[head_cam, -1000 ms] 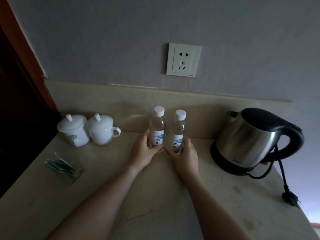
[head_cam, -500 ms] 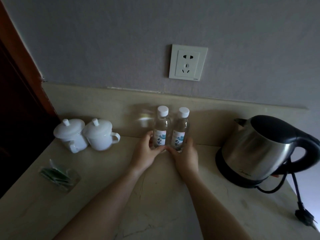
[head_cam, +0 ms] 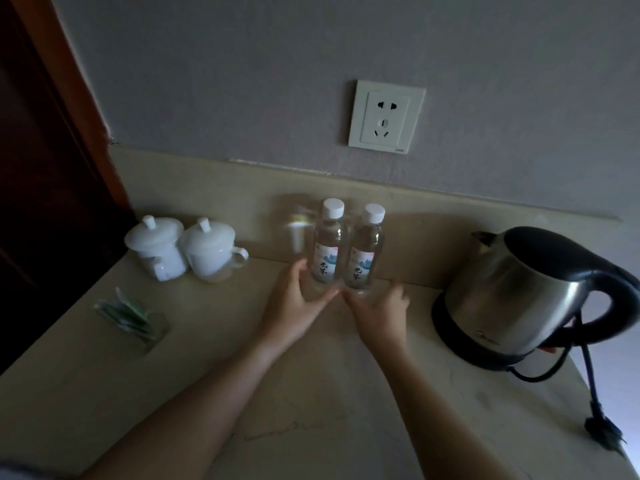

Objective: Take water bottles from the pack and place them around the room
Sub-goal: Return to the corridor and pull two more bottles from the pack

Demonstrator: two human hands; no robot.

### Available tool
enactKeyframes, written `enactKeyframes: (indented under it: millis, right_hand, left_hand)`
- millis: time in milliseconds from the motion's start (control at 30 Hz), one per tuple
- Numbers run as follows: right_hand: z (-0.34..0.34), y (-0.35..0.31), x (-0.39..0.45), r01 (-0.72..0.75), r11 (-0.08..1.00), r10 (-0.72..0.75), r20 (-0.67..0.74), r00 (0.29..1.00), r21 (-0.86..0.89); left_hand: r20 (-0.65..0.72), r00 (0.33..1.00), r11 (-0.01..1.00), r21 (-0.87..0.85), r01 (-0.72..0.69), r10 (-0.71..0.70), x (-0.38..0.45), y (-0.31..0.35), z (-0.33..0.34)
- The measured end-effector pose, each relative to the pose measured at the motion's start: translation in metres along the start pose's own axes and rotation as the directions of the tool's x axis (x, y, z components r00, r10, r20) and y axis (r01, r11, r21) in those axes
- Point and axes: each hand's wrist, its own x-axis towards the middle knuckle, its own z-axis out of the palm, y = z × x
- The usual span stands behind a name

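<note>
Two small clear water bottles with white caps and pale labels stand upright side by side on the beige counter (head_cam: 311,393), close to the backsplash. My left hand (head_cam: 298,306) curls round the base of the left bottle (head_cam: 329,244), thumb in front and fingers on its left side. My right hand (head_cam: 381,313) lies just in front of the right bottle (head_cam: 367,251); its thumb is by the bottle's foot and its fingers are spread to the right, off the bottle. The pack is out of view.
Two white lidded cups (head_cam: 187,251) stand at the left. A clear holder with green sachets (head_cam: 131,317) lies nearer. A steel electric kettle (head_cam: 519,296) with its loose cord and plug (head_cam: 602,434) sits at the right. A wall socket (head_cam: 386,117) is above the bottles.
The bottles have been pushed back toward the backsplash. My right hand's fingers have come off the right bottle. The camera has shifted closer and a little left.
</note>
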Motion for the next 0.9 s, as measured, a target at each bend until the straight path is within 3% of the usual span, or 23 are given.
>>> enactKeyframes:
  millis: [100,200,300,433,567,700,900]
  right_hand:
    - [-0.001,-0.029,-0.033,0.220,0.968,-0.212,-0.072,0.975,0.121]
    - [0.030,-0.085,-0.070,0.366,0.873,-0.408,0.075,0.910,0.322]
    - [0.076,-0.143,-0.126,0.399,0.766,-0.576,0.261,0.775,0.505]
    - [0.142,-0.192,-0.217,0.373,0.671,-0.721,0.444,0.532,0.641]
    - [0.195,-0.226,-0.315,0.353,0.617,-0.787,0.554,0.271,0.704]
    - [0.234,-0.255,-0.405,0.303,0.586,-0.801,0.593,0.078,0.752]
    - [0.293,-0.289,-0.489,0.275,0.561,-0.805,0.592,-0.037,0.781]
  left_hand:
    - [-0.177,0.974,0.987,0.106,-0.123,0.140,-0.027,0.022,-0.042]
    - [-0.368,0.895,0.961,0.202,-0.187,0.251,-0.052,0.049,-0.113]
    - [-0.520,0.808,0.943,0.309,-0.124,0.277,-0.090,0.060,-0.198]
    - [-0.697,0.686,0.926,0.367,0.092,0.208,-0.167,0.051,-0.308]
    - [-0.856,0.504,0.907,0.299,0.296,0.117,-0.258,0.040,-0.396]
    - [-0.939,0.331,0.876,0.238,0.420,0.096,-0.336,0.031,-0.462]
    - [-0.964,0.250,0.865,0.200,0.460,0.090,-0.395,0.009,-0.549]
